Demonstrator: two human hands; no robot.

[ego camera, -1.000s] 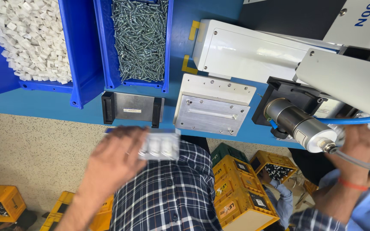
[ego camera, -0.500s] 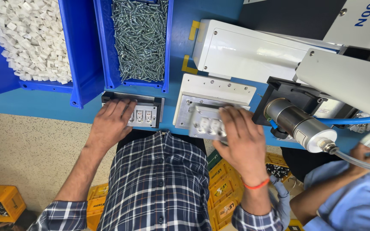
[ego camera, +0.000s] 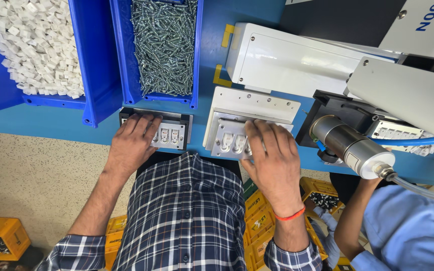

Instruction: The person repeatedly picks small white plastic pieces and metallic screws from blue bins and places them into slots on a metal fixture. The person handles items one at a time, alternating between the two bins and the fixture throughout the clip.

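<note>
Two blue bins beyond your fingertips: one of white blocks (ego camera: 31,47), one of screws (ego camera: 164,45), both uncountable. Two fixtures under your fingers: black (ego camera: 179,133), white (ego camera: 227,140). Two switch plates, one per fixture (ego camera: 169,136) (ego camera: 229,143). Two hands: left (ego camera: 131,145), right (ego camera: 275,160).

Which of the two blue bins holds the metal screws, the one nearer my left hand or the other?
The right-hand blue bin, above the gap between your hands; the left bin holds white plastic pieces.

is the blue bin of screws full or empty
Nearly full: the screws cover the bin from wall to wall, and no floor shows.
</note>
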